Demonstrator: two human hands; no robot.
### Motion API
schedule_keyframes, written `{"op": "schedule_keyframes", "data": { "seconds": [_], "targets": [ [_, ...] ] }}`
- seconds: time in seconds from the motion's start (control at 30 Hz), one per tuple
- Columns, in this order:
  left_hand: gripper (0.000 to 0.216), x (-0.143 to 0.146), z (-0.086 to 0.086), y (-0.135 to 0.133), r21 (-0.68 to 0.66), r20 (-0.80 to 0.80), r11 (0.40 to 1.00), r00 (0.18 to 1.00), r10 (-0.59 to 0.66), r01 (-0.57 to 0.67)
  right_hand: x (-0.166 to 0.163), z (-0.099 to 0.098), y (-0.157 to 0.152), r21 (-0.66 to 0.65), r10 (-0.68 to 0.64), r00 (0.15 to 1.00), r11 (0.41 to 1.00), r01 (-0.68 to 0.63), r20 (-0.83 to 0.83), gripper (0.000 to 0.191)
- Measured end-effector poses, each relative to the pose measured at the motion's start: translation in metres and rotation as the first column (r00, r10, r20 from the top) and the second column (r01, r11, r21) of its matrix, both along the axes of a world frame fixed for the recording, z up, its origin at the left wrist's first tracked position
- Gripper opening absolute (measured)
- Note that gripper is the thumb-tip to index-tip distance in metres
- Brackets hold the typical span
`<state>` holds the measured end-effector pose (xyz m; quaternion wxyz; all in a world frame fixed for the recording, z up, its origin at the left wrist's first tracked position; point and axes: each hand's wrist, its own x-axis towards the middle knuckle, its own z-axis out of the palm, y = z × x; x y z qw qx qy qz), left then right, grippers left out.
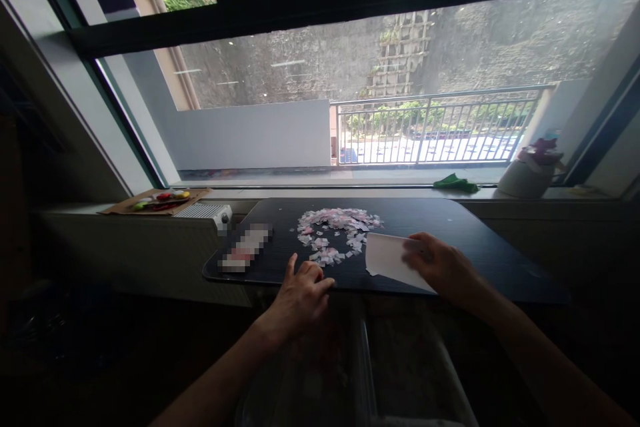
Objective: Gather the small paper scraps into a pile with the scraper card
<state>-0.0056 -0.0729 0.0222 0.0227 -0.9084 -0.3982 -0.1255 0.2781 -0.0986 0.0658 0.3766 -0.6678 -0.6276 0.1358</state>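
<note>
Small white and pinkish paper scraps (pixel 340 219) lie in a loose ring on the dark tabletop. At the near edge of this pile is my left hand (pixel 303 290), its index finger and thumb apart and its middle fingers bent; I see nothing held in it. My right hand (pixel 440 263) grips a white sheet of paper (pixel 387 255) by its right side. The sheet's left edge reaches close to the right side of the scraps. Part of the sheet is hidden behind my right fingers.
A blurred-out item (pixel 246 248) lies on the table's (pixel 450 220) left side. On the sill are a piece of cardboard (pixel 117 203) with colourful small packets, a green cloth (pixel 456 183) and a pale container (pixel 527 175). A small white heater (pixel 207 215) stands left of the table.
</note>
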Motion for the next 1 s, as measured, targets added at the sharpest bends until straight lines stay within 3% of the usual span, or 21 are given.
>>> {"op": "schedule_keyframes", "data": {
  "seconds": [0.2,0.37,0.57,0.8,0.9,1.0],
  "targets": [
    [0.031,-0.008,-0.002,0.000,-0.027,0.034,0.999,0.999,0.021,-0.020,0.025,-0.006,0.034,-0.071,0.121,0.950,0.987,-0.147,-0.286,0.016],
    [0.034,-0.007,-0.003,0.003,-0.017,0.042,1.000,0.999,0.016,-0.015,0.039,-0.011,0.043,-0.165,0.130,0.900,0.962,-0.215,-0.417,0.026],
    [0.036,-0.006,0.000,0.003,-0.040,0.062,0.999,0.998,0.024,-0.022,0.052,-0.007,0.026,-0.211,0.172,0.864,0.930,-0.300,-0.473,0.035],
    [0.037,-0.012,-0.001,0.007,-0.019,0.138,1.000,0.990,0.020,-0.017,0.066,0.000,0.007,-0.217,0.162,0.854,0.928,-0.302,-0.495,0.042],
    [0.034,-0.017,0.000,0.023,0.004,0.199,0.999,0.979,0.052,-0.054,0.063,0.000,0.006,-0.195,0.150,0.852,0.940,-0.281,-0.502,0.044],
    [0.028,-0.022,-0.003,0.048,0.020,0.255,0.983,0.952,0.170,-0.181,0.048,-0.009,0.015,-0.153,0.135,0.851,0.958,-0.243,-0.507,0.042]
  ]
}}
